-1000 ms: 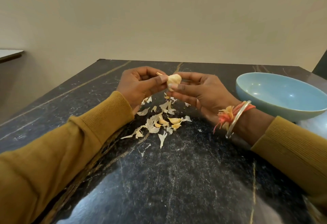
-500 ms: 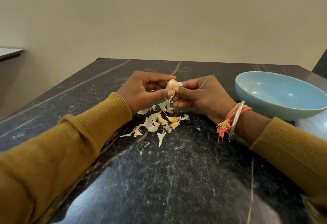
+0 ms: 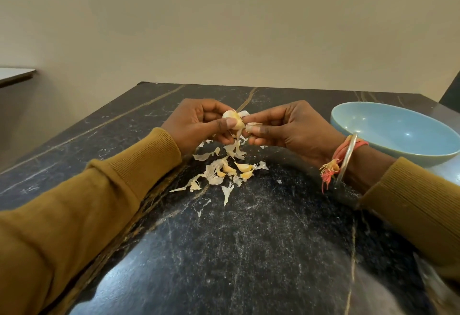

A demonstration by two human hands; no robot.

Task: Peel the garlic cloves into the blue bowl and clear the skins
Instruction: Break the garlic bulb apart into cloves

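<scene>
On the dark worktop [image 3: 249,252] lie loose skins [image 3: 214,177] and a few cloves [image 3: 242,166]. Just above them, the left hand [image 3: 196,125] grips a garlic piece [image 3: 232,119] and the right hand [image 3: 291,128] pinches its skin flap [image 3: 252,125]. The blue bowl [image 3: 398,128] sits beyond, to the right.

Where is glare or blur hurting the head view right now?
Head view: soft glare on the table near the bottom edge, and the bottom right corner is smeared; the garlic, skins and bowl read sharp, with small highlights inside the bowl.
</scene>
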